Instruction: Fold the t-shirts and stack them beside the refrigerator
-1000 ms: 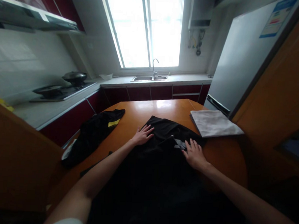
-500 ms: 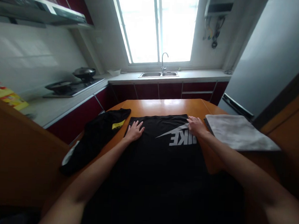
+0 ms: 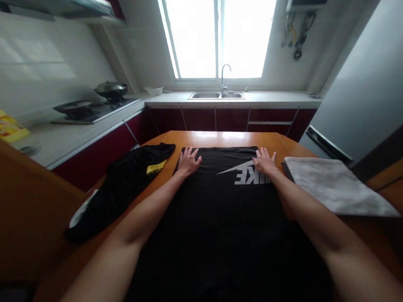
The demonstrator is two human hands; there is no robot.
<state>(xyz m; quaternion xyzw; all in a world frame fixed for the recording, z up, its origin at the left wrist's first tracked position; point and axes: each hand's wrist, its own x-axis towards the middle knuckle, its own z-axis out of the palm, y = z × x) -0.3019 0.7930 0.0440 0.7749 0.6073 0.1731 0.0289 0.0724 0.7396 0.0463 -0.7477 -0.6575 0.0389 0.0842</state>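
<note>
Black shirt (image 3: 225, 207) logo partly hidden under right hand (image 3: 264, 161).

On the desk (image 3: 222, 139) before you a shirt (image 3: 225, 207) lies spread at centre, reaching back to 12 o'clock. Your left hand (image 3: 189, 160) rests on its far corner at 11 o'clock, your right hand (image 3: 264, 161) at 1 o'clock. A crumpled garment (image 3: 124, 182) lies at 10 o'clock, a folded cloth (image 3: 332, 184) at 2 o'clock. Behind the desk, the sink (image 3: 216, 95).

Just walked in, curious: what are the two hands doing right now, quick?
Left hand: open, fingers spread, flat on the black cotton T-shirt with grey logo.
Right hand: open, flat on the same shirt's far right corner.
</note>
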